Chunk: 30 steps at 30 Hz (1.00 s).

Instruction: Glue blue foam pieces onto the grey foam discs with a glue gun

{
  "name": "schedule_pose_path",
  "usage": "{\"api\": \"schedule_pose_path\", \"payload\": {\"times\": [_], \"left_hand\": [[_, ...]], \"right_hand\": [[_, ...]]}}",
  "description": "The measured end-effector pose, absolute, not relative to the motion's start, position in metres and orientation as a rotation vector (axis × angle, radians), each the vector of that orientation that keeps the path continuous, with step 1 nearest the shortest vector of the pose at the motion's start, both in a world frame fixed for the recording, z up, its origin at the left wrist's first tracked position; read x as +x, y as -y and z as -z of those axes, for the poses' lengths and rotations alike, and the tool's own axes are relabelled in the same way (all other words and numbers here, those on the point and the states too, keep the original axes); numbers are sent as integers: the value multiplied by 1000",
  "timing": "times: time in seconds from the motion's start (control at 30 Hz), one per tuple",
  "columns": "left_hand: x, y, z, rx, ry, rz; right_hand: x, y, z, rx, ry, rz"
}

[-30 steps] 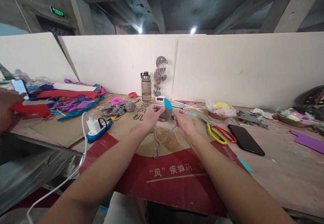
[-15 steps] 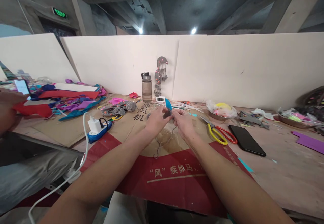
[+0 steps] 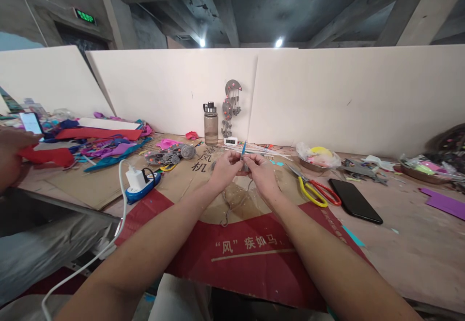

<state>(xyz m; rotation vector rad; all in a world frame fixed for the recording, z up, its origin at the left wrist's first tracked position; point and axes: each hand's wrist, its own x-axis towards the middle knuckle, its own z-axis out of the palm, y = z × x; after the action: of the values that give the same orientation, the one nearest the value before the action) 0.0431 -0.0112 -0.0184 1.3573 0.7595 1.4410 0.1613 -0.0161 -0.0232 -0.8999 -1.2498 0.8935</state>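
Both my hands meet above the cardboard sheet (image 3: 254,258) in the middle of the table. My left hand (image 3: 223,168) and my right hand (image 3: 262,172) pinch the same small flat craft piece (image 3: 243,150), blue on one face and grey on the other. It now shows edge-on as a thin blue sliver between my fingertips. A thin grey string (image 3: 228,208) hangs from it down onto the cardboard.
Yellow-and-red scissors (image 3: 312,190) and a black phone (image 3: 355,200) lie to the right. A water bottle (image 3: 210,124), a grey hanging ornament (image 3: 230,105) and white boards (image 3: 348,96) stand behind. Felt scraps (image 3: 105,144), a power strip with charger (image 3: 140,184); another person's hand (image 3: 10,154) at left.
The craft piece has turned from showing its broad blue and grey face to edge-on, and my fingertips have drawn closer together around it.
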Motion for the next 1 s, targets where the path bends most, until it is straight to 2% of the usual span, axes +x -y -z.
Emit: {"api": "schedule_pose_path", "payload": {"times": [1.0], "left_hand": [[43,12,17,1253,-718,-1499]], "right_hand": [[157,27,16,-898,1260,-907]]}}
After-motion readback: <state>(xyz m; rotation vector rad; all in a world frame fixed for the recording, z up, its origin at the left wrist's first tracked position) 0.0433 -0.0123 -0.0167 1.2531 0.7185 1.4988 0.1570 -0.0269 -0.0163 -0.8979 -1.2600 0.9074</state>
